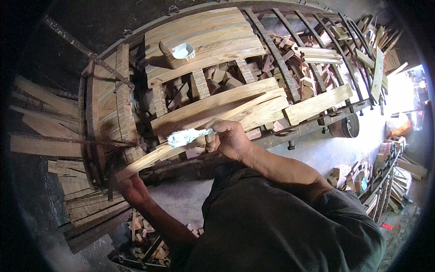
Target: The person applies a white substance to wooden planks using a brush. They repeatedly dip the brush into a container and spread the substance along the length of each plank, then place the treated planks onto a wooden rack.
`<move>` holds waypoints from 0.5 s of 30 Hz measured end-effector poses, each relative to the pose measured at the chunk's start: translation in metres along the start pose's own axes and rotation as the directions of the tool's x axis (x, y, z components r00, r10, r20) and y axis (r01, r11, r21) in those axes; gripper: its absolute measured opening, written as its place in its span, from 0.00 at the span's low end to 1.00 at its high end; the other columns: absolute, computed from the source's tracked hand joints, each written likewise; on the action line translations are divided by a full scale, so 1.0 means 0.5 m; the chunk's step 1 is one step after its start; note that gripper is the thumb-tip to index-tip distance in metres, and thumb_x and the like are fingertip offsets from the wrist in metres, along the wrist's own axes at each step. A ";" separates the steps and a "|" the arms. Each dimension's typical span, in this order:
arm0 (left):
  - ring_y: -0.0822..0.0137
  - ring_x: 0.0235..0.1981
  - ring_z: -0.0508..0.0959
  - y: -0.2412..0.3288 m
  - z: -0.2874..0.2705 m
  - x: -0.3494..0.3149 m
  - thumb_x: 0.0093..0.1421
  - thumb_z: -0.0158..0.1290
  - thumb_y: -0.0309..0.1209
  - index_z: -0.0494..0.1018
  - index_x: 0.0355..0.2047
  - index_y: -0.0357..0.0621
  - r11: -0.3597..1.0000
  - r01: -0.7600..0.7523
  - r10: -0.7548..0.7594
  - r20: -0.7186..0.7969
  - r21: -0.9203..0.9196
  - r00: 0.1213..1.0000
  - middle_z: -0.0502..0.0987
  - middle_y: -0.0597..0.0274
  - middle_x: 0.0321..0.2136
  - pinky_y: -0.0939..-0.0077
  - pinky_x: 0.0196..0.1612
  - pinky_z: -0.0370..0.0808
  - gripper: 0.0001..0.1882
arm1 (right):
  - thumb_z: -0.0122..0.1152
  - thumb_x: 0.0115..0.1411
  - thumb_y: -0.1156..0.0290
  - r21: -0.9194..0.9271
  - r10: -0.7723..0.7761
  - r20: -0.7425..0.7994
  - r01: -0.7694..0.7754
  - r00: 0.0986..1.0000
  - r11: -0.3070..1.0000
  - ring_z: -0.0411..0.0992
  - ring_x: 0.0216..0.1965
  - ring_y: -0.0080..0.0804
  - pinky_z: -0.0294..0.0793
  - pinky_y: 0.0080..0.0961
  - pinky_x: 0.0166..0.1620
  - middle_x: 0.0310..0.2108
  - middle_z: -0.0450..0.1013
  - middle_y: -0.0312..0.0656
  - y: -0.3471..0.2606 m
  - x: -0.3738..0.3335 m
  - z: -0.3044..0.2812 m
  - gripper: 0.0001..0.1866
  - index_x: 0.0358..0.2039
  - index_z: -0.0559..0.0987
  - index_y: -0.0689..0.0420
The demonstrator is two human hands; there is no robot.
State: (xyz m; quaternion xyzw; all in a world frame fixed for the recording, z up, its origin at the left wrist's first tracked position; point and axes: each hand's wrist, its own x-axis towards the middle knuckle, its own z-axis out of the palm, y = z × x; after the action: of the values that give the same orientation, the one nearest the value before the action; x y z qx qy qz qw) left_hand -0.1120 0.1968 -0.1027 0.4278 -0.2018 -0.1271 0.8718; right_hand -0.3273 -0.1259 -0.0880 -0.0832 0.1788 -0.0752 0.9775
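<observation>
While your right hand [229,138] is closed around the handle of a brush [188,135] whose white-coated bristles point away to your left, your left hand [131,188] grips the near, lower end of a long wooden slat [181,147]. The two hands are well apart, one at each stretch of that slat. Its long axis runs on a slant, from your left hand up and rightward past your right hand, and the brush lies almost along it, bristles resting on its upper face just left of your right knuckles.

Just beyond your right hand, more pale boards [217,106] lie stacked across a metal frame [281,59] of dark bars, roughly parallel to the slat. Farther out from them sits a white bowl [183,51] on a wider panel of joined planks. Under the bars, short wood offcuts [276,68] are heaped, crowding the space past the boards. Out beyond your left hand, another stack of thin strips [86,199] lies on the floor.
</observation>
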 end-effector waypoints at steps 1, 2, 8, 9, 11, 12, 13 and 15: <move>0.53 0.62 0.65 -0.006 -0.010 -0.008 0.57 0.61 0.31 0.62 0.60 0.38 1.000 -0.001 0.001 -0.059 0.008 0.998 0.67 0.53 0.59 0.55 0.66 0.60 0.33 | 0.55 0.53 0.69 -0.004 0.001 -0.002 -0.001 1.000 1.000 0.73 0.19 0.37 0.72 0.30 0.28 0.21 0.75 0.45 -0.003 -0.002 0.000 0.11 0.33 0.77 0.61; 0.53 0.61 0.65 -0.008 0.040 -0.009 0.57 0.61 0.31 0.62 0.60 0.38 1.000 0.000 0.002 -0.118 0.018 0.993 0.67 0.53 0.58 0.54 0.66 0.61 0.33 | 0.55 0.53 0.68 -0.005 0.003 -0.005 -0.003 1.000 1.000 0.73 0.19 0.37 0.71 0.31 0.28 0.21 0.75 0.45 -0.006 -0.004 0.004 0.11 0.32 0.78 0.61; 0.53 0.62 0.64 0.003 0.086 -0.017 0.49 0.62 0.21 0.68 0.54 0.35 0.989 -0.025 0.008 -0.119 -0.145 0.993 0.69 0.51 0.57 0.53 0.67 0.59 0.30 | 0.61 0.47 0.68 -0.035 0.021 0.020 -0.021 1.000 0.999 0.70 0.23 0.35 0.70 0.30 0.33 0.23 0.74 0.44 -0.013 -0.010 0.017 0.11 0.31 0.77 0.59; 0.54 0.61 0.65 0.008 0.075 -0.026 0.47 0.63 0.21 0.69 0.53 0.36 0.996 -0.020 0.000 -0.224 -0.084 0.975 0.70 0.53 0.55 0.53 0.67 0.60 0.30 | 0.61 0.48 0.67 -0.082 0.013 0.043 -0.009 0.999 0.997 0.69 0.22 0.34 0.69 0.30 0.33 0.22 0.73 0.44 -0.009 -0.010 0.034 0.11 0.31 0.77 0.59; 0.54 0.58 0.68 -0.007 -0.004 -0.044 0.47 0.62 0.22 0.70 0.50 0.36 0.996 0.000 -0.021 -0.221 -0.094 0.975 0.72 0.54 0.52 0.54 0.65 0.63 0.27 | 0.55 0.50 0.67 -0.184 0.014 -0.047 -0.022 0.999 0.983 0.71 0.21 0.35 0.71 0.32 0.33 0.23 0.76 0.44 -0.011 -0.011 0.030 0.12 0.32 0.76 0.60; 0.54 0.56 0.69 0.000 0.008 -0.039 0.48 0.61 0.22 0.71 0.48 0.37 0.994 0.015 -0.040 -0.227 -0.110 0.973 0.73 0.55 0.50 0.55 0.63 0.65 0.25 | 0.55 0.49 0.67 -0.190 0.000 -0.095 -0.018 0.995 0.982 0.70 0.20 0.35 0.71 0.32 0.32 0.22 0.75 0.43 -0.014 -0.009 0.025 0.11 0.32 0.76 0.59; 0.54 0.54 0.71 -0.002 0.036 -0.036 0.48 0.61 0.22 0.72 0.47 0.38 0.991 0.028 -0.058 -0.235 -0.129 0.970 0.73 0.55 0.49 0.56 0.61 0.67 0.23 | 0.55 0.48 0.68 -0.201 -0.013 -0.143 -0.016 0.990 0.979 0.70 0.20 0.34 0.70 0.32 0.32 0.21 0.74 0.43 -0.011 -0.006 0.026 0.11 0.32 0.76 0.58; 0.57 0.51 0.73 0.005 0.108 -0.020 0.50 0.61 0.25 0.74 0.45 0.38 0.997 -0.037 0.021 -0.252 -0.061 0.968 0.75 0.55 0.47 0.62 0.57 0.70 0.20 | 0.55 0.48 0.72 -0.315 -0.083 -0.083 0.053 0.993 0.948 0.70 0.21 0.36 0.71 0.29 0.29 0.22 0.73 0.44 -0.010 -0.011 0.083 0.12 0.33 0.76 0.62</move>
State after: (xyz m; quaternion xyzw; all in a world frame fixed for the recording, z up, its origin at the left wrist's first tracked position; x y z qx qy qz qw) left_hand -0.1456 0.1649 -0.0732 0.4088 -0.0920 -0.0657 0.9056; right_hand -0.3181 -0.1244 -0.0470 -0.2389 0.2318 -0.0836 0.9393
